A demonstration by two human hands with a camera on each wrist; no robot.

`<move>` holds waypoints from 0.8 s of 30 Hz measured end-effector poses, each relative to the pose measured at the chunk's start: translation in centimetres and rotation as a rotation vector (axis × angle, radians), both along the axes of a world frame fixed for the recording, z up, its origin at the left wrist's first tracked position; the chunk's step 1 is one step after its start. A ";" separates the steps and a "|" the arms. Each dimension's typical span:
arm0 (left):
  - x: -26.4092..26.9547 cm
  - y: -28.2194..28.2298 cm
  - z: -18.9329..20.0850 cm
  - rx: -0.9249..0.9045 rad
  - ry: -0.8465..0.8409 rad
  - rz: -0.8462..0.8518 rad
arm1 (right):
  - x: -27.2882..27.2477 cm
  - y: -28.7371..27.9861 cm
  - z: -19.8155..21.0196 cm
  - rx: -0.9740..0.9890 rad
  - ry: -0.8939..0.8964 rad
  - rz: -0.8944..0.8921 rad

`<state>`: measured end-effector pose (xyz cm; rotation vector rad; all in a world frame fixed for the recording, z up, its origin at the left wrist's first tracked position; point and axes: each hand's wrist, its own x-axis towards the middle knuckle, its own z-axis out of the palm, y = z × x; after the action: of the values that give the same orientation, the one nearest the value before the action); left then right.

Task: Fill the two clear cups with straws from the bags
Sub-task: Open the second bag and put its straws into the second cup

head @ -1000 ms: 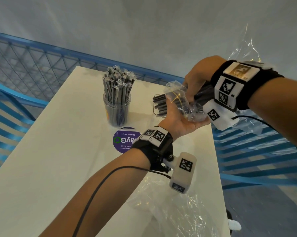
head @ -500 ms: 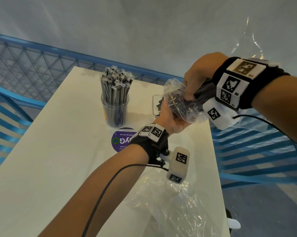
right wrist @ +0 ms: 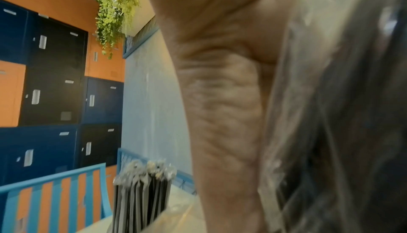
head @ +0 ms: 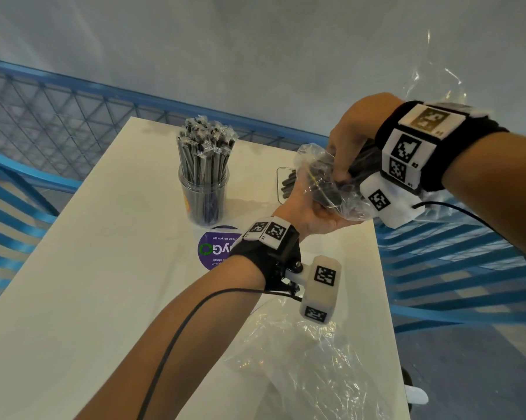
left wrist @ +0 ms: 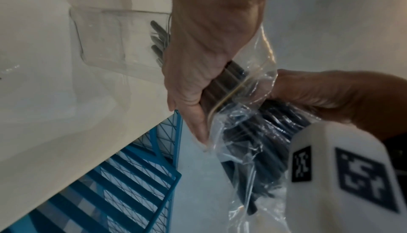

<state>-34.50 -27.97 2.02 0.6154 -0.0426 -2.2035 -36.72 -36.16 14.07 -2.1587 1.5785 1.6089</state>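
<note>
White laminate covers the desk (head: 89, 268), which stands against a pale grey wall with blue mesh railing (head: 58, 116) behind it and blue slatted chairs at either side. From the head view, a clear cup (head: 204, 195) packed with wrapped dark straws stands upright at the far middle of the desk, a round purple sticker (head: 213, 250) just in front of it, and an empty crumpled bag (head: 301, 359) lies on the near right part. Above the desk's right side the left hand (head: 310, 216), palm up, has its grip closed on the end of a bundle of dark straws (head: 331, 189) in a clear bag (head: 319, 165), while the right hand (head: 355, 140) comes from above with its grip curled on the same bag and bundle. Beyond the hands lies the second clear cup (head: 281, 184), on its side on the desk with straw tips at its mouth. Only the left wrist view shows the underside: the left hand (left wrist: 209, 45) wraps the straws (left wrist: 222, 83), the bag (left wrist: 246, 132) hangs loose below, the right hand (left wrist: 330, 94) pinches from the other side, and the lying cup (left wrist: 114, 36) is seen plainly. Only the right wrist view shows the room: orange and dark blue lockers (right wrist: 55, 89), a trailing green plant (right wrist: 116, 10), the upright cup's straws (right wrist: 143, 193), and the right hand (right wrist: 220, 97) blurred against plastic film.
</note>
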 end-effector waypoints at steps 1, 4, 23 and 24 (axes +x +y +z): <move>0.0 0.1 0.1 0.005 -0.004 0.013 | 0.1 -0.1 -0.2 -0.003 0.002 0.011; -0.2 0.0 -0.3 -0.010 -0.009 0.119 | 0.6 0.1 0.2 -0.054 -0.045 0.069; 1.5 0.6 -0.8 0.128 -0.054 0.238 | 0.7 2.2 1.0 -0.088 -0.240 0.131; 1.3 0.8 -0.8 0.152 -0.042 0.234 | 0.8 2.1 1.0 -0.076 -0.225 0.126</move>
<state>-33.16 -27.16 1.26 0.7135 0.1687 -1.9786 -35.87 -34.04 15.10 -2.4229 1.4875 1.2959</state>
